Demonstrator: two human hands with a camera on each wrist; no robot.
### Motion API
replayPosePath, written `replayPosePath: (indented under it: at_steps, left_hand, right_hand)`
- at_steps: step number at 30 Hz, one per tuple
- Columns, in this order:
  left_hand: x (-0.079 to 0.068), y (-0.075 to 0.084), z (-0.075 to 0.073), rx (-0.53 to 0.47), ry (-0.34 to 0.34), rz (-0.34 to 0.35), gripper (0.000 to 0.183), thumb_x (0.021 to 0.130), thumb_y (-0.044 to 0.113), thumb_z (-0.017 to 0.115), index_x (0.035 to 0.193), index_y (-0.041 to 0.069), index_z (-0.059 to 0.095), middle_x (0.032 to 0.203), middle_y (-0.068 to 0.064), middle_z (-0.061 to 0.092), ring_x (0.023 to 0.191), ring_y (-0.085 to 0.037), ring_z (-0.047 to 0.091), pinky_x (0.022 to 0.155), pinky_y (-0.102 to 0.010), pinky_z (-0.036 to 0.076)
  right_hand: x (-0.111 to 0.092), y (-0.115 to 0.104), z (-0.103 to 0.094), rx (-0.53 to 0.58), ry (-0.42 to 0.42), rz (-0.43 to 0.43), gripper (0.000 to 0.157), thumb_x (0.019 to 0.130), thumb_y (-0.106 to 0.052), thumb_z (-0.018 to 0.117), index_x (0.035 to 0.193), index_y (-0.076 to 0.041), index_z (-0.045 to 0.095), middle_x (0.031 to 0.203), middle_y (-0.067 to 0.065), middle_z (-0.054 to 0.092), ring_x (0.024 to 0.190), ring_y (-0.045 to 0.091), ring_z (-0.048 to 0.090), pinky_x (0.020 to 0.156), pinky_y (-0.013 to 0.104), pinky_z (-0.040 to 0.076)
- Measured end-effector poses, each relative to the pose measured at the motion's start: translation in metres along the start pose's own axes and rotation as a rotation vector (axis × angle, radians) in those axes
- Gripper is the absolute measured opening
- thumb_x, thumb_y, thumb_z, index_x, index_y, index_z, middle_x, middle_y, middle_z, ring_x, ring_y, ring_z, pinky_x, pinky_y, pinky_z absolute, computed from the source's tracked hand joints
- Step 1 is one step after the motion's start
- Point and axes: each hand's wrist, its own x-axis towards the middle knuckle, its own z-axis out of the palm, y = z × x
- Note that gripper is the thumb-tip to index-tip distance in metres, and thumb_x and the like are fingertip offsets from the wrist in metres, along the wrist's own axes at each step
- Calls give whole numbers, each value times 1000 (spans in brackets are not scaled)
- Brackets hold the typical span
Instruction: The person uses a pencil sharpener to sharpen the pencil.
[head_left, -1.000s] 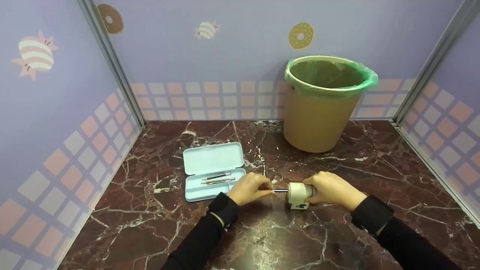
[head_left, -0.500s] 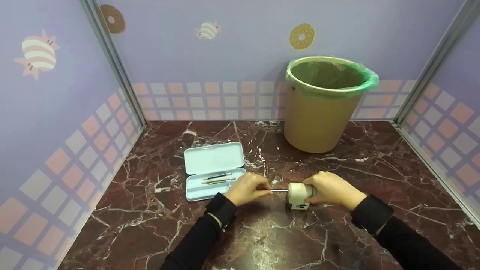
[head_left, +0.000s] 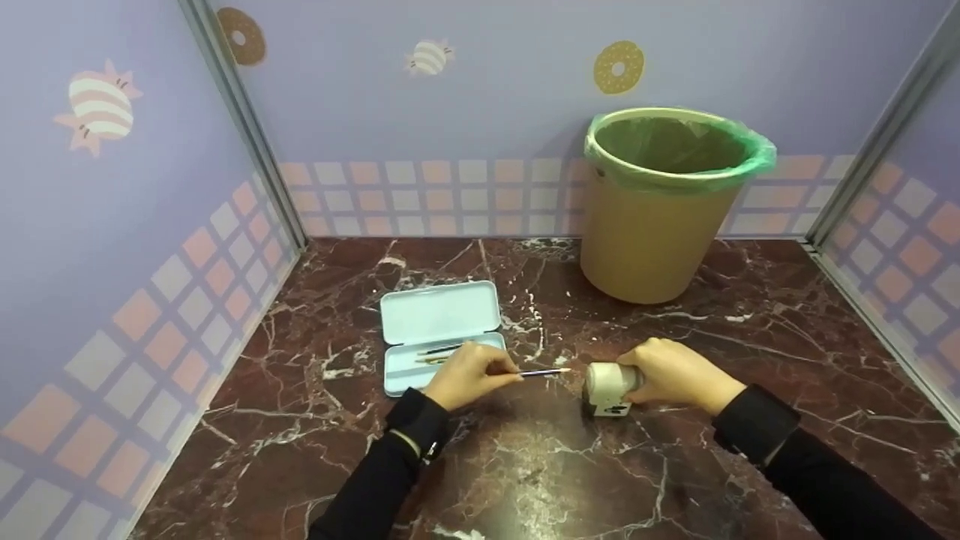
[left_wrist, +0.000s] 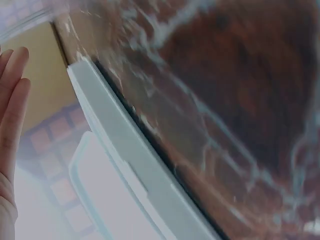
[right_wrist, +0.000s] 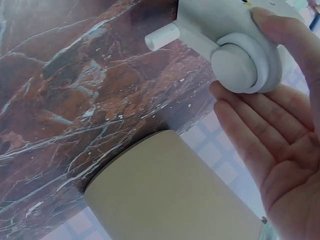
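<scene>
My left hand (head_left: 471, 375) pinches a dark pencil (head_left: 541, 373) by one end. Its pale sharpened tip points right, a short gap away from the sharpener. With my right hand (head_left: 673, 376) I grip a white crank pencil sharpener (head_left: 606, 384) standing on the table. In the right wrist view the thumb lies on the body of the sharpener (right_wrist: 234, 66), with the fingers on its far side, and the crank handle (right_wrist: 162, 37) sticks out. Behind my left hand lies a light blue pencil case (head_left: 439, 313), lid up, with several pencils (head_left: 433, 360) in it, partly hidden by the hand.
A tan bin (head_left: 652, 232) with a green liner stands at the back right. Small pale crumbs lie on the dark marbled table (head_left: 360, 450) between case and bin. Patterned panels (head_left: 420, 120) close off the back and both sides.
My left hand has moved left and drawn the pencil out of the sharpener, so its tip now shows. My right hand stays on the sharpener. The head view has shifted slightly.
</scene>
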Motion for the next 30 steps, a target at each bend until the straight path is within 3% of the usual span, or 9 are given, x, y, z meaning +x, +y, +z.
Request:
replayPosePath:
  at_steps: [7, 17, 23, 25, 30]
  left_hand:
    - [2, 2, 14, -137, -4, -58, 12, 89, 16, 78, 93, 5, 79, 88, -10, 81, 76, -21, 76, 73, -18, 58]
    - [12, 26, 31, -436, 157, -222, 13, 87, 14, 80, 97, 5, 80, 94, -13, 81, 81, -22, 77, 73, -18, 60]
    - [16, 46, 41, -695, 250, -349, 17, 88, 11, 79, 101, 1, 78, 97, -20, 79, 87, -36, 77, 79, -39, 64]
    - [18, 51, 46, -768, 294, -373, 19, 88, 9, 78, 103, -3, 76, 97, -23, 78, 87, -34, 78, 82, -44, 63]
    - [22, 66, 55, -907, 409, -409, 23, 89, 6, 76, 107, -8, 73, 96, -23, 78, 78, -11, 77, 79, -31, 64]
  right_hand:
    - [-1, 0, 2, 19, -6, 6, 27, 69, -21, 90, 85, -9, 73, 73, 0, 73, 58, 6, 56, 53, 28, 45]
    - [-3, 2, -1, -7, 1, 13, 27, 68, -21, 90, 85, -9, 72, 74, 0, 73, 58, 7, 57, 54, 29, 46]
    - [-3, 1, 1, 10, 5, 26, 28, 69, -21, 90, 87, -10, 72, 75, -1, 73, 60, 7, 57, 55, 29, 46]
    - [-4, 1, 3, 16, 8, 33, 28, 69, -20, 90, 88, -10, 72, 76, -1, 73, 61, 7, 57, 56, 29, 47]
    - [-7, 1, 4, 32, 20, 54, 29, 71, -20, 90, 92, -10, 72, 82, 0, 74, 66, 9, 61, 58, 30, 48]
